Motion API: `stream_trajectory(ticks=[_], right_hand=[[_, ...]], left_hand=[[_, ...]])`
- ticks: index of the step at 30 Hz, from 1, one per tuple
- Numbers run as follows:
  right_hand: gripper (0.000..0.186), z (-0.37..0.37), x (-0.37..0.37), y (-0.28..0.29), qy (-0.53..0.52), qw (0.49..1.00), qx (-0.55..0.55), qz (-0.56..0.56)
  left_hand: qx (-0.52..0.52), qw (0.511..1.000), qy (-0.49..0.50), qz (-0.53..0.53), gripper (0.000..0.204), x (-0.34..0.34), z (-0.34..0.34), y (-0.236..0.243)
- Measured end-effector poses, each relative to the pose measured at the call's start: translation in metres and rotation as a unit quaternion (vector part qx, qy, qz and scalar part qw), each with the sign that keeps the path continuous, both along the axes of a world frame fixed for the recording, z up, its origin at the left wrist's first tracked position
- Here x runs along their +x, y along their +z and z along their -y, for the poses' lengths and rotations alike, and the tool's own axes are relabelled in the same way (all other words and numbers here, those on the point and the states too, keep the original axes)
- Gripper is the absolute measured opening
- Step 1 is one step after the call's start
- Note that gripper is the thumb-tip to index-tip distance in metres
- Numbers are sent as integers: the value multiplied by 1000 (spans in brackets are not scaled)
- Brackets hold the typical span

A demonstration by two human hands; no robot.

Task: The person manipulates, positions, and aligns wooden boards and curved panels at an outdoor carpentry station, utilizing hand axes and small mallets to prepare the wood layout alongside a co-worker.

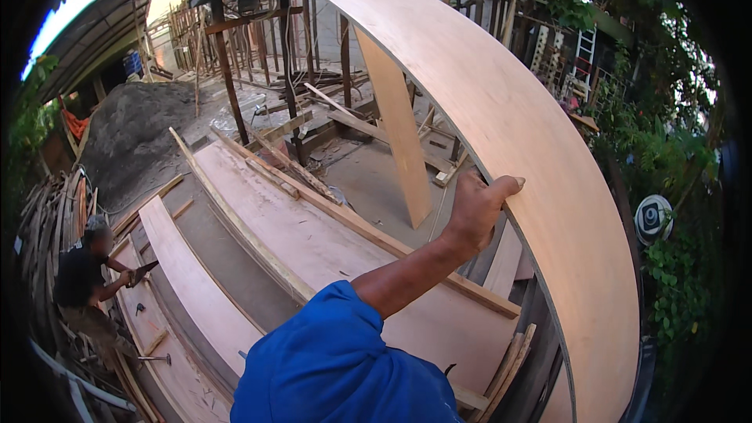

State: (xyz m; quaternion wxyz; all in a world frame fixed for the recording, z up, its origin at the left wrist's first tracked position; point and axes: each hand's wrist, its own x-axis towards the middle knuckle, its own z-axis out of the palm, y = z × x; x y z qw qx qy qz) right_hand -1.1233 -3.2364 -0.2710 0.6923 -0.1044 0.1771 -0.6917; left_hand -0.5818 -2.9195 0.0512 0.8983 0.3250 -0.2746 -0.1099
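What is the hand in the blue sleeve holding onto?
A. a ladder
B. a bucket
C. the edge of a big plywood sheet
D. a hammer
C. The hand is closed over the edge of the big plywood sheet, which stands upright on the right.

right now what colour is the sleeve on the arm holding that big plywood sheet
Bright blue sleeve, clearest in the head view.

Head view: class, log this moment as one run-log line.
right hand: grips edge of upright plywood sheet | left hand: unseen | co-worker: crouched lower left by boards
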Motion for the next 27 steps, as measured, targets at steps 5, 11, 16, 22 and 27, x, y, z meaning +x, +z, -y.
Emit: stream_trajectory(ticks=[5, 11, 16, 22, 27], right_hand=[[57, 37, 30, 29, 29, 990, -72, -117], [53, 151, -11, -7, -253, 851, -177, -426], [53, 19, 129, 110, 93, 986, -30, -132], [67, -9, 180, 119, 145, 962, -34, -228], [71, -35, 222, 106, 207, 941, -48, -264]], left_hand=[[-2, 998, 52, -26, 31, -2, -22, -6], [-18, 996, 63, -55, 29, 12, -57, -29], [-1, 983, 142, -113, 30, 29, -94, -68], [-4, 959, 219, -182, 33, 47, -142, -113], [27, 934, 282, -216, 30, 61, -195, -148]])
